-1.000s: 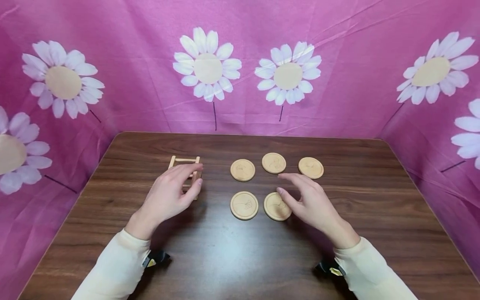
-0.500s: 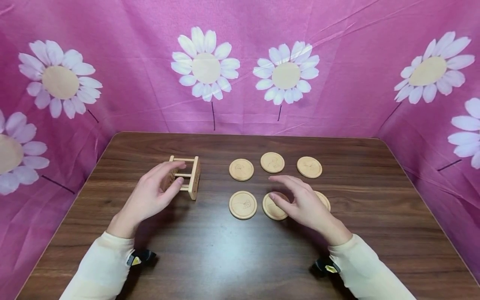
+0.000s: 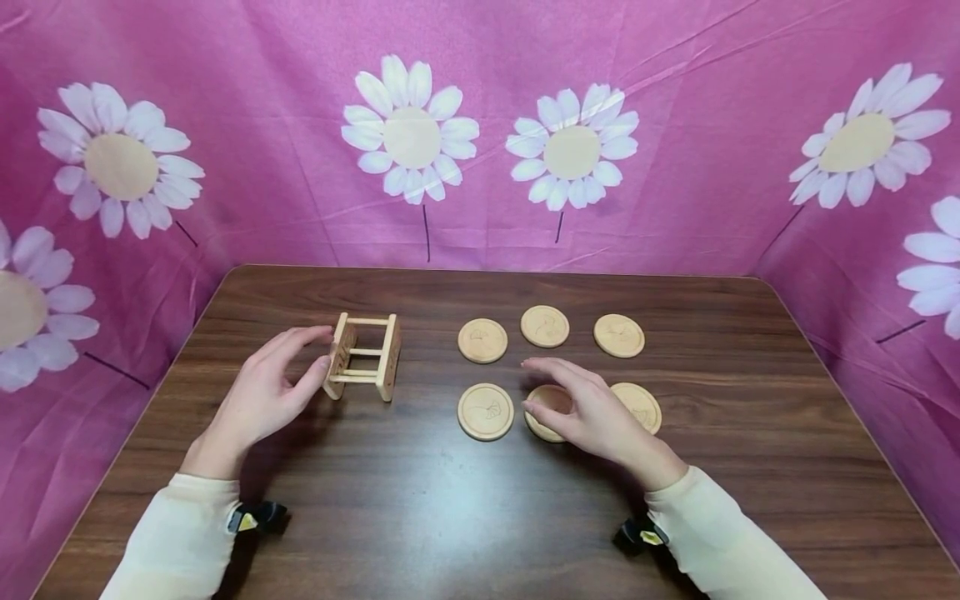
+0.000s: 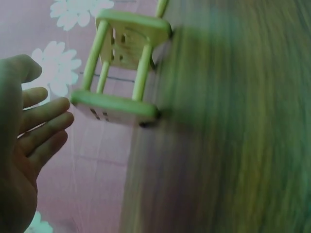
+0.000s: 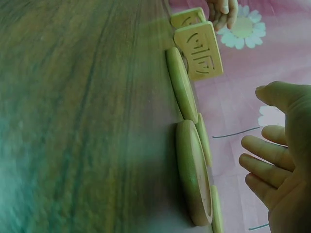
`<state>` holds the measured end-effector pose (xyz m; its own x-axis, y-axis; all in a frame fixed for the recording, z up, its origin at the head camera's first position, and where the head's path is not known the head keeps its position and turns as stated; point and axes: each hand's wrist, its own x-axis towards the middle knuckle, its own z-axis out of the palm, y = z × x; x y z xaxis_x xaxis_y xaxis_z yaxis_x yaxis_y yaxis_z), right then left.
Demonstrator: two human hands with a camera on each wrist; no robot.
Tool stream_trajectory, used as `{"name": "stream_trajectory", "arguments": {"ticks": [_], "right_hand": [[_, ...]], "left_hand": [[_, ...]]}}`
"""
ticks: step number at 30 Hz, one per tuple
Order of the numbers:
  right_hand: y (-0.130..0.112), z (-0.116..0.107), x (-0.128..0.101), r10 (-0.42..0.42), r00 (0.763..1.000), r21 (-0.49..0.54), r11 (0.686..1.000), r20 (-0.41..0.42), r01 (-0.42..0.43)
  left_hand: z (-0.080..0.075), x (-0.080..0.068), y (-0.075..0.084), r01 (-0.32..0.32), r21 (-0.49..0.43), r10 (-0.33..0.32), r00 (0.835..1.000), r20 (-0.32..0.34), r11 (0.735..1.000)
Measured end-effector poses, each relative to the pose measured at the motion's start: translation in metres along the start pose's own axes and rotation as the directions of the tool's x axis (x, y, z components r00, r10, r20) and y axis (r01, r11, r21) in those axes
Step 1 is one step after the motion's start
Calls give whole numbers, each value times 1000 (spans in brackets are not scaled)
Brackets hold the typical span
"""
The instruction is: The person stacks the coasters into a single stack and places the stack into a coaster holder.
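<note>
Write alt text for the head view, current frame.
Two hands hover over a dark wooden table: the left hand open beside a small wooden coaster rack, the right hand open above the near middle coaster of six round wooden coasters laid in two rows. Pink daisy-print fabric surrounds the table.

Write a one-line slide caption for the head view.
Left hand beside a wooden coaster rack; right hand over one of six round wooden coasters on a dark table.

coasters (image 3: 551, 367) crowd right – near table (image 3: 420, 508) bare
</note>
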<state>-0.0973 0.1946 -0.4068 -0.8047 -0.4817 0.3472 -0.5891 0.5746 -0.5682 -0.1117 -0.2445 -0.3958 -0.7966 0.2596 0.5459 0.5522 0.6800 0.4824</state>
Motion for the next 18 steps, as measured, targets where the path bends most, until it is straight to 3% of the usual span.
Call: {"name": "stream_trajectory", "arguments": {"ticks": [4, 10, 18], "right_hand": [[0, 4, 2, 0, 1000, -3, 1000, -2, 0], [0, 12, 3, 6, 1000, 11, 1000, 15, -6], [-2, 20, 8, -12, 998, -6, 1000, 69, 12]], "left_hand": [[-3, -2, -8, -4, 6, 4, 1000, 21, 1000], [-3, -4, -20, 69, 19, -70, 992, 106, 997], [2, -3, -36, 89, -81, -75, 984, 159, 993]]}}
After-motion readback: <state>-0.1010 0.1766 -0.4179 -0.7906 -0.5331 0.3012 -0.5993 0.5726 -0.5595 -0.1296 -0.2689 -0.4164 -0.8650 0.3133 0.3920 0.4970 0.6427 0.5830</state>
